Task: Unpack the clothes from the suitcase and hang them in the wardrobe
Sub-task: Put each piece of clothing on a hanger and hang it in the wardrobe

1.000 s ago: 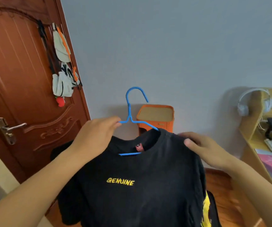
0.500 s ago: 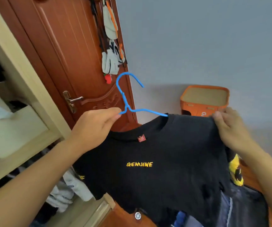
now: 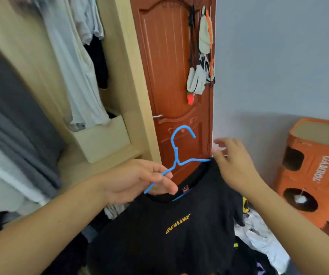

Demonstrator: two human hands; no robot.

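Observation:
A black T-shirt (image 3: 167,231) with yellow "GENUINE" lettering hangs on a blue wire hanger (image 3: 179,155) in front of me. My left hand (image 3: 139,179) grips the hanger's left arm just below the neck. Above the shirt's right shoulder, my right hand (image 3: 233,163) hovers with its fingers spread and holds nothing. The open wardrobe (image 3: 131,80) stands at the left with several pale and dark garments (image 3: 80,72) hanging inside. More clothes (image 3: 258,235) lie in a pile at the lower right; the suitcase itself is hidden.
A brown wooden door (image 3: 171,72) stands straight ahead, with bags (image 3: 199,62) hung on its hooks. An orange cardboard box (image 3: 316,167) with round holes sits against the grey wall at the right. A beige storage box (image 3: 104,139) rests on the wardrobe shelf.
My view has swung left toward the wardrobe. My right hand has let go of the shirt's shoulder and opened. My left hand still carries the hanger with the shirt.

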